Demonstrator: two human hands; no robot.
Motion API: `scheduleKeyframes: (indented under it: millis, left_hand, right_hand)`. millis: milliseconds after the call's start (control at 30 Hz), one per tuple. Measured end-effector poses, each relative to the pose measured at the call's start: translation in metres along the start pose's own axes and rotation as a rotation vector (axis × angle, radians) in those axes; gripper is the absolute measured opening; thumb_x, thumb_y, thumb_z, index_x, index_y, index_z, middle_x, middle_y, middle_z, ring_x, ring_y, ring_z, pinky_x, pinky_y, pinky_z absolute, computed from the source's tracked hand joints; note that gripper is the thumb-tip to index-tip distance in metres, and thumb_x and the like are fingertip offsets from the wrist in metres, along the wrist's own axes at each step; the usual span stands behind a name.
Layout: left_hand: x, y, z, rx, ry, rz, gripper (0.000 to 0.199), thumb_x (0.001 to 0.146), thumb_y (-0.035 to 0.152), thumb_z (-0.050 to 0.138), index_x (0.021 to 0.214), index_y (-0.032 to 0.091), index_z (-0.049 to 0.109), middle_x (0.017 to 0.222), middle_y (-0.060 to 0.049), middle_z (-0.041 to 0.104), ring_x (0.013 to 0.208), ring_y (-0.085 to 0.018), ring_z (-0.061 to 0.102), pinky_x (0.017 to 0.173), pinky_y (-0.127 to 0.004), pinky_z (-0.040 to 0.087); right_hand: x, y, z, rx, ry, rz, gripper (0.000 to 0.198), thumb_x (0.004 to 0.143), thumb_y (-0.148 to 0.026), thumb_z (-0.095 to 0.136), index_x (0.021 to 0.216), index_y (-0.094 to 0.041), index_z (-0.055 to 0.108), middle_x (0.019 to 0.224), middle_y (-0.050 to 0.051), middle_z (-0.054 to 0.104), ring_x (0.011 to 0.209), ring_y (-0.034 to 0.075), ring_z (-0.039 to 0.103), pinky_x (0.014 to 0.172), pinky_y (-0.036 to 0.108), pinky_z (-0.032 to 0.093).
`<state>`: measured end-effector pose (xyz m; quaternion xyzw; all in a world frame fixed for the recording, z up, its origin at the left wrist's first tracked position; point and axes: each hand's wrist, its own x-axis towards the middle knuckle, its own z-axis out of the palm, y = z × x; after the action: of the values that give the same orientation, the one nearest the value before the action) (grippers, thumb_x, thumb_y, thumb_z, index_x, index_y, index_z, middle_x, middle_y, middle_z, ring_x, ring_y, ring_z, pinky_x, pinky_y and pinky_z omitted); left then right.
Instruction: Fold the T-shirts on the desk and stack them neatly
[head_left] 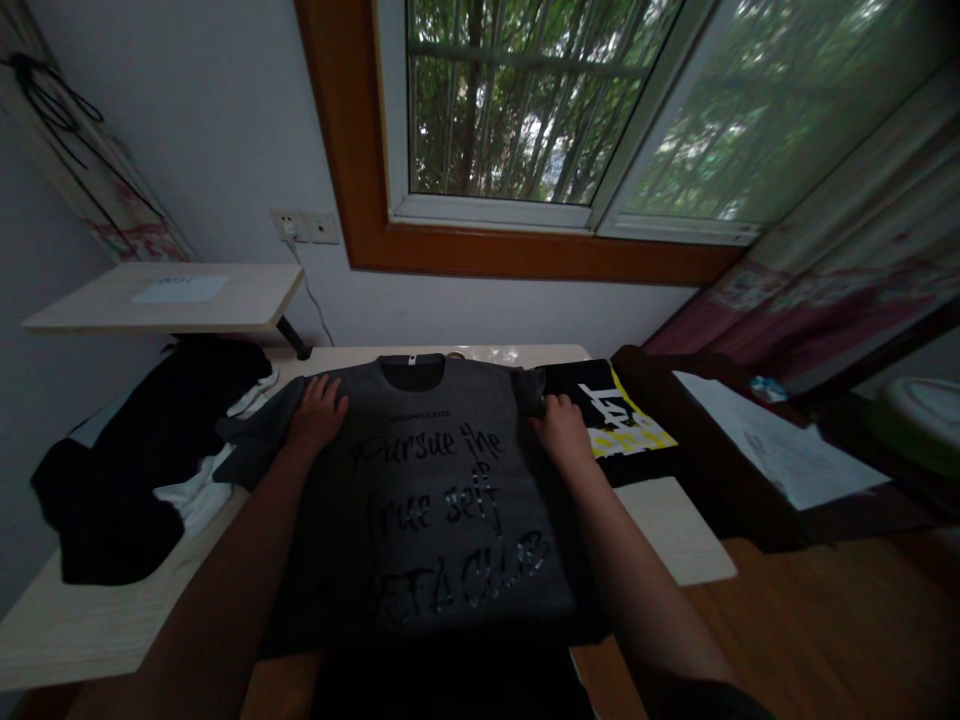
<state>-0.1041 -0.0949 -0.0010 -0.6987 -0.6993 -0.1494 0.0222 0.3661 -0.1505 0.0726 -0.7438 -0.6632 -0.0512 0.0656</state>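
Note:
A dark grey T-shirt (442,500) with black lettering lies spread front-up, its collar toward the window and its lower edge hanging by my body. My left hand (319,412) rests flat at one shoulder, fingers stretched over the cloth, beside the sleeve that spreads out to the left. At the opposite shoulder, my right hand (561,430) has its fingers curled on the bunched sleeve. Just right of that hand lies a folded black garment (600,415) with white and yellow print.
A pale desk (671,530) carries the clothes, with a heap of black and white clothing (127,470) on the left under a raised shelf (247,310). Right of the desk, a paper sheet (780,445) lies on a dark brown surface. A window (540,110) is ahead.

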Motion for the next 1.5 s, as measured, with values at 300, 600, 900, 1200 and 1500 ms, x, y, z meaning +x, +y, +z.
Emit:
scheduleKeyframes:
  millis: [300, 600, 900, 1200, 1500]
  left_hand:
    - [-0.001, 0.000, 0.000, -0.022, 0.010, -0.007, 0.059, 0.101, 0.042, 0.035, 0.150, 0.012, 0.048, 0.163, -0.014, 0.039, 0.155, -0.030, 0.027, 0.126, -0.048, 0.027]
    - [-0.001, -0.002, 0.002, -0.030, 0.038, 0.012, 0.058, 0.100, 0.042, 0.035, 0.148, 0.012, 0.050, 0.162, -0.014, 0.042, 0.155, -0.030, 0.028, 0.126, -0.049, 0.027]
    - [-0.001, -0.001, 0.001, -0.058, 0.045, 0.020, 0.058, 0.099, 0.040, 0.036, 0.145, 0.010, 0.052, 0.161, -0.016, 0.042, 0.154, -0.031, 0.029, 0.125, -0.049, 0.029]
    - [-0.008, 0.000, -0.002, -0.094, 0.161, 0.097, 0.048, 0.096, 0.033, 0.039, 0.132, 0.012, 0.063, 0.145, -0.016, 0.059, 0.142, -0.030, 0.047, 0.122, -0.046, 0.034]
    - [-0.023, 0.034, -0.012, -0.106, 0.080, 0.279, 0.038, 0.093, 0.024, 0.046, 0.123, 0.017, 0.069, 0.133, -0.013, 0.066, 0.126, -0.030, 0.057, 0.113, -0.049, 0.043]
  right_hand:
    - [-0.015, -0.036, -0.009, 0.352, 0.100, -0.289, 0.023, 0.100, -0.024, 0.048, 0.117, -0.019, 0.063, 0.115, 0.011, 0.067, 0.108, 0.025, 0.061, 0.095, 0.032, 0.045]
    - [-0.057, -0.035, 0.017, 0.495, 0.017, -0.600, 0.028, 0.100, -0.021, 0.051, 0.125, -0.025, 0.064, 0.116, 0.007, 0.071, 0.109, 0.024, 0.063, 0.101, 0.040, 0.049]
    - [-0.071, 0.032, 0.015, 0.431, 0.163, -0.385, 0.062, 0.080, -0.010, 0.053, 0.141, -0.022, 0.054, 0.134, 0.011, 0.058, 0.125, 0.030, 0.054, 0.109, 0.046, 0.047]
    - [-0.091, 0.043, 0.018, 0.264, 0.029, -0.005, 0.027, 0.096, -0.038, 0.055, 0.114, -0.018, 0.062, 0.111, 0.013, 0.066, 0.091, 0.026, 0.066, 0.075, 0.034, 0.051]
    - [-0.089, 0.053, 0.027, 0.710, 0.000, 0.061, 0.030, 0.095, -0.038, 0.047, 0.111, -0.020, 0.065, 0.109, 0.011, 0.073, 0.101, 0.025, 0.070, 0.091, 0.037, 0.053]
